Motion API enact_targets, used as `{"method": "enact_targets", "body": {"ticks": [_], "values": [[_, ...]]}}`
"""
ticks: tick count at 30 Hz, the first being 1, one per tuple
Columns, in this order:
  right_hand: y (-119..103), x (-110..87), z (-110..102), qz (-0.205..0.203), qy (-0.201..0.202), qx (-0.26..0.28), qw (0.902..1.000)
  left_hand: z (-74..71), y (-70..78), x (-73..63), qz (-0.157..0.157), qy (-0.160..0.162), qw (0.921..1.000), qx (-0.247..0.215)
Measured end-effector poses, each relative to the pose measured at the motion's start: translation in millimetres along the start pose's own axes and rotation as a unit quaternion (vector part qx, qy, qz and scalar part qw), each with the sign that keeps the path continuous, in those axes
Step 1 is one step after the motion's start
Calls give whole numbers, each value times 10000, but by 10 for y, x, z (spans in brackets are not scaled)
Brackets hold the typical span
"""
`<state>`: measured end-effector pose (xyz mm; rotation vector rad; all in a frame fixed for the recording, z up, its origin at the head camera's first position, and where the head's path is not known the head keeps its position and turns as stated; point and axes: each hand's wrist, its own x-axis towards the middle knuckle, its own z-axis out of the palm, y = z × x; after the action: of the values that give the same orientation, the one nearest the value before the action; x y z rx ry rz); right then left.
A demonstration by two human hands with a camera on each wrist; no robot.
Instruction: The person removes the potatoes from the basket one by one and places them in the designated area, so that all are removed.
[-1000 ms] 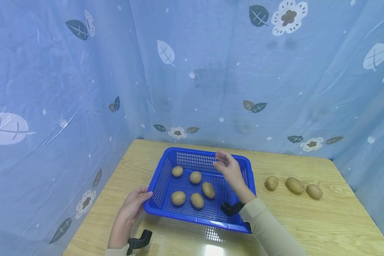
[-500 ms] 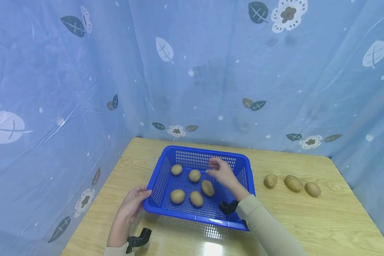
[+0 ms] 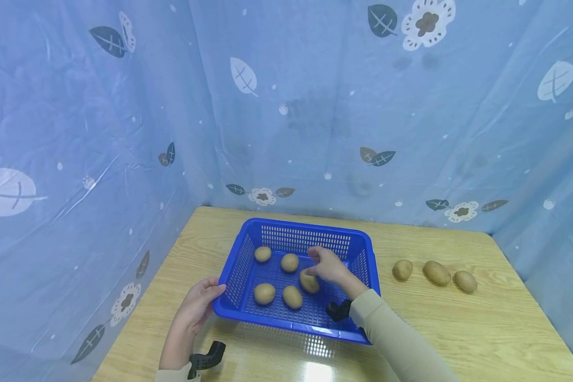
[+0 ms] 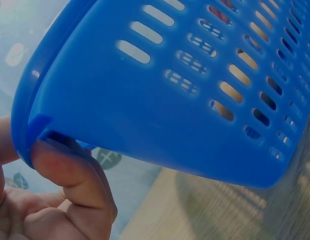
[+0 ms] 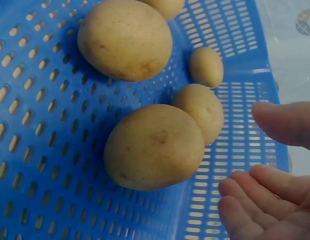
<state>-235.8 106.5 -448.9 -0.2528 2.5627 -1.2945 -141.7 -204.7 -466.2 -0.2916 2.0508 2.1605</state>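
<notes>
A blue plastic basket (image 3: 296,330) stands on the table with several potatoes spread over its floor. My left hand (image 3: 198,302) grips the basket's left rim; in the left wrist view its curled fingers (image 4: 70,170) hold the rim from beneath. Inside the basket, my right hand (image 3: 329,268) hovers just above an oblong potato (image 3: 309,282), thumb and fingers apart. The right wrist view shows that larger potato (image 5: 155,147) beside the relaxed fingers (image 5: 254,195), with a gap between them. Whether the thumb touches it cannot be told from the head view.
To the right of the basket, a roundish potato (image 3: 402,270), a longer potato (image 3: 437,273) and another potato (image 3: 465,281) lie in a row on the wooden table (image 3: 458,329). A blue patterned curtain (image 3: 286,132) hangs behind and to the left.
My right hand has moved down and leftward inside the basket, from near its back wall to just over the oblong potato. The left hand keeps its hold on the rim.
</notes>
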Motion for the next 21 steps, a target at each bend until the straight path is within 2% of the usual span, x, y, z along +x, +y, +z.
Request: {"method": "enact_targets", "body": {"ticks": [11, 15, 21], "values": [[12, -31, 37, 104, -637, -530, 9965, 5, 2, 5, -76, 0, 10000, -16], [5, -36, 44, 44, -804, -949, 9922, 3, 2, 7, -71, 17, 10000, -31], [24, -41, 80, 104, -943, -1167, 9886, 6, 0, 2, -83, 47, 10000, -11]]}}
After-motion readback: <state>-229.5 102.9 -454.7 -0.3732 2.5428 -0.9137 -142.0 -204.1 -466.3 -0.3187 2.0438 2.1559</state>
